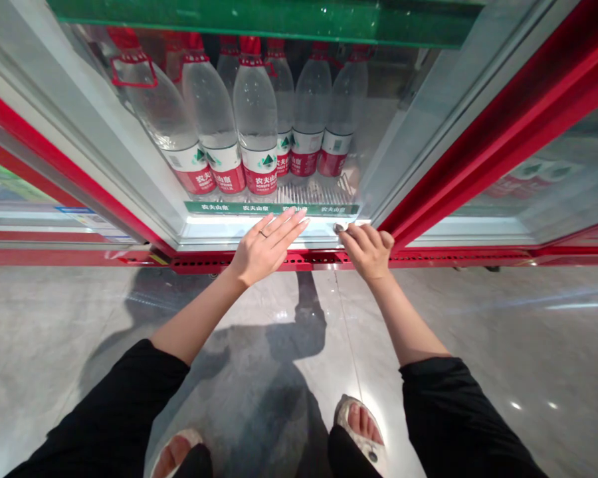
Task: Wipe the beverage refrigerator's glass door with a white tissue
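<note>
My left hand (268,245) is stretched out flat, fingers together, at the lower front of a red-framed drinks cooler. Its fingertips reach the green label strip (214,208) along the bottom shelf; whether they touch it I cannot tell. To the right, my right hand (369,251) has its fingers curled, with a small silvery round piece (337,228) at the thumb and fingertips. What that piece is does not show clearly. Behind the hands stand several large water bottles (256,126) with red caps and red-and-white labels, upright on the bottom shelf.
A green shelf edge (279,18) crosses the top. A red door post (478,126) rises on the right, beside another cooler section with more bottles (533,176). Below runs a red perforated base (204,262) above the grey tiled floor (503,345). My feet in light sandals (363,438) are close by.
</note>
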The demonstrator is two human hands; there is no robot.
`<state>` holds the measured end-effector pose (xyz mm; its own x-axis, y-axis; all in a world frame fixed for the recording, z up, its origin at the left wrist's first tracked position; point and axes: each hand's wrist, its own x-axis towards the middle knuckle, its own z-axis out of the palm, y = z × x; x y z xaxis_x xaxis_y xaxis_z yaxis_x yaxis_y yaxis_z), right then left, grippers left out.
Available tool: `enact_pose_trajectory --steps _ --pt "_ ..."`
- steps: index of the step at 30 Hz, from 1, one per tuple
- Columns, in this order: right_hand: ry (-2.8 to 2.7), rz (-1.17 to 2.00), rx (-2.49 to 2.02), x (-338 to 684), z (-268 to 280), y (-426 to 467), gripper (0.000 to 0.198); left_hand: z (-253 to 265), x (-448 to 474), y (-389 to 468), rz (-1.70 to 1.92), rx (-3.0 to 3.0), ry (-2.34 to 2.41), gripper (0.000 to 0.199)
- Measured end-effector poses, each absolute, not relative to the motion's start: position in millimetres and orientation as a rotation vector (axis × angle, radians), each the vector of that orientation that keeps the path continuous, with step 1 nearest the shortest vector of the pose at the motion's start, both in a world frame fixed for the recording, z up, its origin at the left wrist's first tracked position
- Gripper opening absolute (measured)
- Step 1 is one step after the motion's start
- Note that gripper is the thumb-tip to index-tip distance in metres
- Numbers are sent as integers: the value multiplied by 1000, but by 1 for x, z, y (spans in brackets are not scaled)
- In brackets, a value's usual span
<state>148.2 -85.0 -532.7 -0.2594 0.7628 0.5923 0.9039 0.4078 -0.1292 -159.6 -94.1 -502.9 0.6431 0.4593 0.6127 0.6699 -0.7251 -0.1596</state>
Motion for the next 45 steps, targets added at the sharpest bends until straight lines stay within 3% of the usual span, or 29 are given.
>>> enact_pose_trajectory --steps 5,11,21,28,37,45 --pt "-1865 -354 -1529 139 -542 -78 43 -522 -163 -99 -792 -2539 -800 80" --pt "-2058 -297 -1410 142 -546 -77 32 -516 -152 -99 -804 -2475 -752 84" --pt "-1587 -485 -1647 174 -533 -66 39 -512 -148 -99 -759 -2421 -723 87" --pt "-1574 -428 -1687 169 -547 -73 40 -513 -156 -99 -756 -2422 -786 86" --pt "-1700 -301 -1588 162 -567 -100 24 -520 -162 -102 -696 -2476 -817 89" --pt "-1610 -362 -1481 154 -543 -88 33 -514 -161 -102 -740 -2428 -785 87"
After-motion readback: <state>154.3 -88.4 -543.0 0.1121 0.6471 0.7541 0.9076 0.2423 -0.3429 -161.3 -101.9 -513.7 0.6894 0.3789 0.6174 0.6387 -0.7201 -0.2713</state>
